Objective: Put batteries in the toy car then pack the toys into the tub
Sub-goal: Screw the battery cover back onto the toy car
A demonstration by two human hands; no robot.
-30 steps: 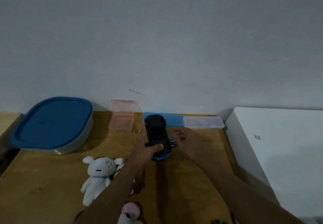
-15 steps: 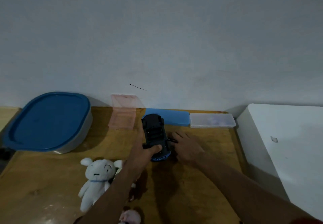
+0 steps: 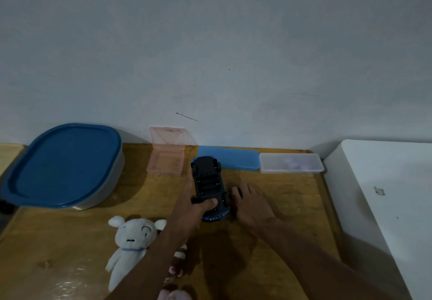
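i have the toy car (image 3: 208, 182) belly-up over the middle of the wooden table (image 3: 70, 241), nose toward me, blue bumper lowest. the left hand (image 3: 194, 202) grips it at the near end, thumb curled over the black underside and the other fingers wrapped behind the left flank. the battery bay (image 3: 208, 184) looks open in the chassis; it is too dark to tell whether cells sit in it.

the right hand (image 3: 251, 206) lies on the table just beside the car's right side, fingers fairly straight and a little spread. something small and dark sits at a fingertip; i cannot tell what it is.

i judge the car a light, stiff plastic shell, smooth enough to slip, with wheels that give no purchase. best held across the body between the axles, as the left hand nearly does, keeping the bay uncovered. small cells would roll, so a fingertip pinch suits them.

the tub (image 3: 63, 166) stands at far left with its blue lid on. the white plush (image 3: 131, 236) lies near the left forearm; soft, squashable, easy to grab anywhere. a pink case (image 3: 167, 159), a blue case (image 3: 233, 159) and a clear case (image 3: 291, 163) line the wall.
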